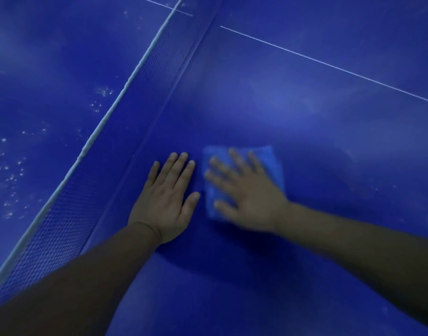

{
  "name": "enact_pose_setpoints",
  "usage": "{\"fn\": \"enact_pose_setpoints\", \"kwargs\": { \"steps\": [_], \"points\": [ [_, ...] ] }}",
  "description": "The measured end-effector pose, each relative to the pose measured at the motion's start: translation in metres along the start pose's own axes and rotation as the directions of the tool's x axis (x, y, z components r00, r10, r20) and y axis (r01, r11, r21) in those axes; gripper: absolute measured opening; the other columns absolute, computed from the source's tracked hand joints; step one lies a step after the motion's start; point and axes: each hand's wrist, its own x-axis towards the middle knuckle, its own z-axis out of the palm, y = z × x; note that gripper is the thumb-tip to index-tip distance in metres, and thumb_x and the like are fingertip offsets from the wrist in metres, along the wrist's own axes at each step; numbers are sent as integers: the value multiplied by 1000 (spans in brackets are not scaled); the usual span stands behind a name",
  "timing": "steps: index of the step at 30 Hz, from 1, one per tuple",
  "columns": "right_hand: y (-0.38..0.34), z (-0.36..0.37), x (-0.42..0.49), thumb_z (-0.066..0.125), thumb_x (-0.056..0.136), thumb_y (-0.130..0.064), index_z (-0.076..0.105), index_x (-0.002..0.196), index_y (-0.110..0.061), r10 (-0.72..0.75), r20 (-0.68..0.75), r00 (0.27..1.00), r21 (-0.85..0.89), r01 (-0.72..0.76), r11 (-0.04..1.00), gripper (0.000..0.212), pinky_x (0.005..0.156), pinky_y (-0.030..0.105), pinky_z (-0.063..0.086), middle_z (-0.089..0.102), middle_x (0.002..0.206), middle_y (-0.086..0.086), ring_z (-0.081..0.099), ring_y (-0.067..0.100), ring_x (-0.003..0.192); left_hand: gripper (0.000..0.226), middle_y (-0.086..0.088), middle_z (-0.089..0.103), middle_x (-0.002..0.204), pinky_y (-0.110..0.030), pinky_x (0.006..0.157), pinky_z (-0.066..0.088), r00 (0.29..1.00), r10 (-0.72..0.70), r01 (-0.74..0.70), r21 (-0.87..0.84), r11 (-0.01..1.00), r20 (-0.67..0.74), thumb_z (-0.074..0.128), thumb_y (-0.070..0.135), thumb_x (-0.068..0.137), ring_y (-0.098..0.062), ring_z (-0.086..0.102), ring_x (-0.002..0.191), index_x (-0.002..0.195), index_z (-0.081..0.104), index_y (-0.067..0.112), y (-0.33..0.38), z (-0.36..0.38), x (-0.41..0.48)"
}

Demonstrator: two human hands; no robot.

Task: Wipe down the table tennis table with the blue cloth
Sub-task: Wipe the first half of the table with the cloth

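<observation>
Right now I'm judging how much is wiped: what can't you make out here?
Head view:
Folded blue cloth: largely under the right hand; motion blur smears both.
Dark blue table tennis table: every edge cut off by the frame.
Pale specks beyond the mesh net: too small to tell dust from droplets.

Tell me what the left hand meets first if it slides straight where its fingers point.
Way looks free: the left hand points along bare table, roughly parallel to the net. Only the painted white line crosses ahead; wide-angle depth is uncertain.
</observation>
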Motion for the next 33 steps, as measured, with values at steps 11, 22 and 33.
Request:
{"fn": "enact_pose_setpoints", "kwargs": {
  "steps": [11,22,33],
  "points": [
    [83,-13,57,26,93,-60,36,155,-25,511,-37,859,19,-510,860,71,116,67,20,28,164,3,23,41,149,69,-14,33,161,-38,126,-1,990,-4,-11,-105,994,-141,21,47,101,-27,18,153,152,37,2,-19,-26,86],
    [143,-16,94,30,94,-61,43,151,-25,549,-59,834,-8,-551,835,69,113,65,27,38,160,2,31,39,147,69,-7,19,166,-37,126,0,994,43,-51,-78,996,-101,18,50,100,-19,6,155,155,33,11,-32,-20,136],
    [190,-28,153,23,93,-61,40,153,-22,570,12,822,-42,-569,821,74,114,65,25,34,162,3,28,39,148,62,-12,30,162,-45,121,14,990,70,-73,-16,997,-121,22,44,105,-26,21,153,149,43,7,-35,-16,138]
  ]
}}
